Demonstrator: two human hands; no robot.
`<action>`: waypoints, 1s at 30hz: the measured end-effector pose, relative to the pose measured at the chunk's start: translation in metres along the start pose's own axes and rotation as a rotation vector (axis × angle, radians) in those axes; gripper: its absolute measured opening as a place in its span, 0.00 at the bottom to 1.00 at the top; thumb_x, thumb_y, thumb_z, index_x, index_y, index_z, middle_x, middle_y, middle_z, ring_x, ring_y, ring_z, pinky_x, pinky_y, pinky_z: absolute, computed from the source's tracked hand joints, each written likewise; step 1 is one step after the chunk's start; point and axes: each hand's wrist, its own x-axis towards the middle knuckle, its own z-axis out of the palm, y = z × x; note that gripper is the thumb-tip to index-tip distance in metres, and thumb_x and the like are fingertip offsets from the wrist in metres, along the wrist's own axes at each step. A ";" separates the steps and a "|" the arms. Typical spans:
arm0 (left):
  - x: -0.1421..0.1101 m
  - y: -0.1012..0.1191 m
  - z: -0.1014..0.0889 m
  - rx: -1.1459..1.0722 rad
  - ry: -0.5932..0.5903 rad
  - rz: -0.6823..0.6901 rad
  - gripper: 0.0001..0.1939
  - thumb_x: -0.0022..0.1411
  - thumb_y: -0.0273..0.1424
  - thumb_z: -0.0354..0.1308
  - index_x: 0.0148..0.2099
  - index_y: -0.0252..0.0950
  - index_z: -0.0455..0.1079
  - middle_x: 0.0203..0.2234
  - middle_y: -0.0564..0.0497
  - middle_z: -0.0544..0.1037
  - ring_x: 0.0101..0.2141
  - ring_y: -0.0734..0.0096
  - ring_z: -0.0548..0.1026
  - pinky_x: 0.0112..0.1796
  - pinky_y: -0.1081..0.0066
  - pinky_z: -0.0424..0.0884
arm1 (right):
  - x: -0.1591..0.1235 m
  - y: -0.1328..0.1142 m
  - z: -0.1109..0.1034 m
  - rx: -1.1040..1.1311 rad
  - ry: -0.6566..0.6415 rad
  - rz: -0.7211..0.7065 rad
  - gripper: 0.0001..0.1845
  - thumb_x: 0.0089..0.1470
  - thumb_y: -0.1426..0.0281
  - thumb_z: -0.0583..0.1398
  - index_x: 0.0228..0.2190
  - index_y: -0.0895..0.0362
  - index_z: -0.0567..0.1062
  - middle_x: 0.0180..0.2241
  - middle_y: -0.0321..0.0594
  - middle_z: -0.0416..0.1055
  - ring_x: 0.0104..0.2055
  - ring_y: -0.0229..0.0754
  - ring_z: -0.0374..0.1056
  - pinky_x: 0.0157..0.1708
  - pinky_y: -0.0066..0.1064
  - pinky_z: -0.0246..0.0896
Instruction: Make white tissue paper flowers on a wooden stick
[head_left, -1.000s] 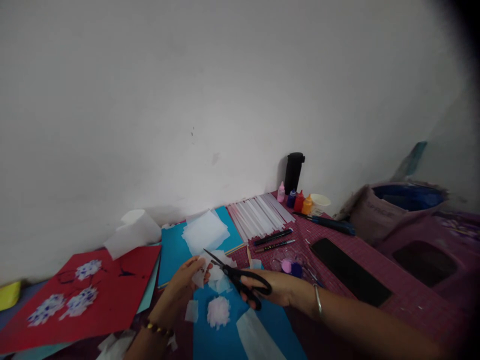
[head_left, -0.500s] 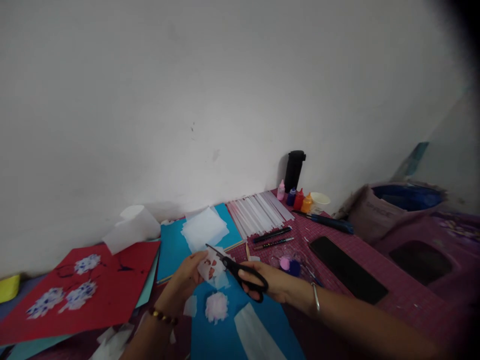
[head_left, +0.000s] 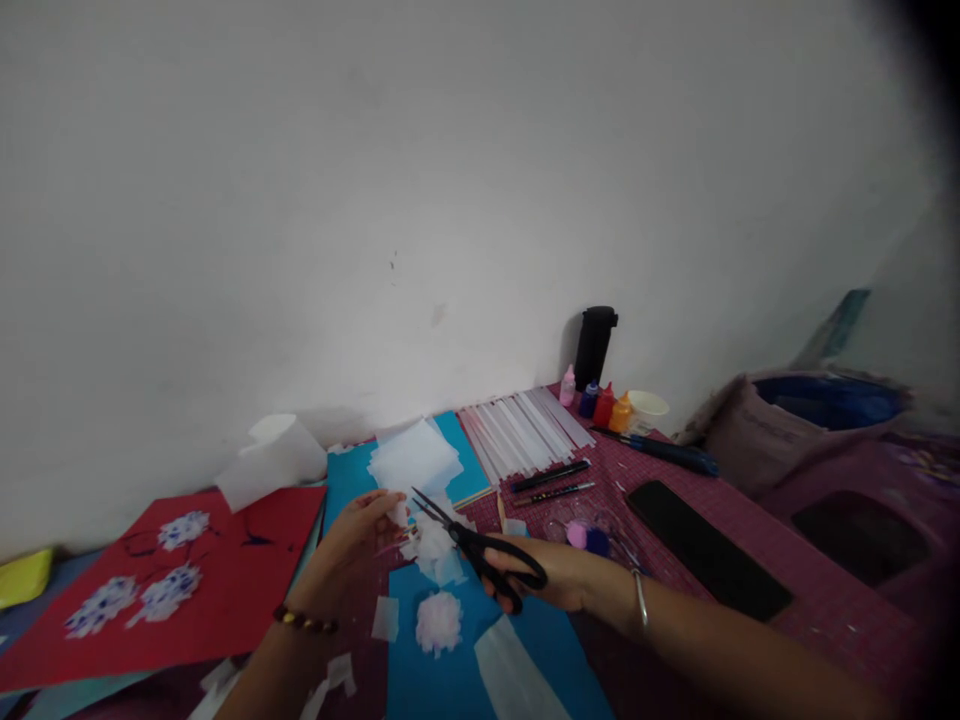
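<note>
Pinched in my left hand [head_left: 361, 528], lower centre of frame, the paper piece [head_left: 399, 510] appears light, tearable, best edge-held; my right hand [head_left: 553, 574] grips scissors [head_left: 466, 538] by the handles.

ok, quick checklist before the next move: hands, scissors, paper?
1. Scissors gripped by the handles in the right hand: ok.
2. Blades parted: ok, narrowly open.
3. White scrap pinched in the left hand: ok.
4. Scrap between the blades: not ok, it sits beyond their tips.
5. Left hand at a safe gap from the tips: cannot tell, depth unclear.
6. Pale pink flower on blue sheet, untouched: ok.
</note>
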 end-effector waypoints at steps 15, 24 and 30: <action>0.003 -0.012 0.017 0.109 -0.118 -0.166 0.09 0.43 0.31 0.65 0.26 0.31 0.70 0.16 0.52 0.74 0.15 0.76 0.70 0.20 0.76 0.66 | 0.002 -0.012 0.015 -0.251 0.212 0.040 0.28 0.43 0.53 0.64 0.40 0.59 0.68 0.24 0.29 0.60 0.20 0.27 0.54 0.19 0.23 0.47; 0.004 -0.018 0.011 0.096 -0.113 -0.145 0.10 0.43 0.30 0.67 0.26 0.32 0.69 0.16 0.53 0.74 0.17 0.75 0.72 0.22 0.74 0.69 | 0.002 -0.008 0.009 -0.288 0.174 0.007 0.32 0.39 0.48 0.64 0.37 0.60 0.68 0.22 0.28 0.58 0.17 0.27 0.53 0.17 0.24 0.48; 0.002 -0.023 -0.001 0.077 -0.053 -0.118 0.09 0.41 0.26 0.67 0.27 0.32 0.70 0.17 0.53 0.75 0.19 0.75 0.72 0.28 0.71 0.72 | 0.001 -0.006 0.000 -0.011 0.010 0.064 0.33 0.43 0.44 0.60 0.38 0.60 0.66 0.27 0.34 0.65 0.21 0.30 0.62 0.21 0.24 0.50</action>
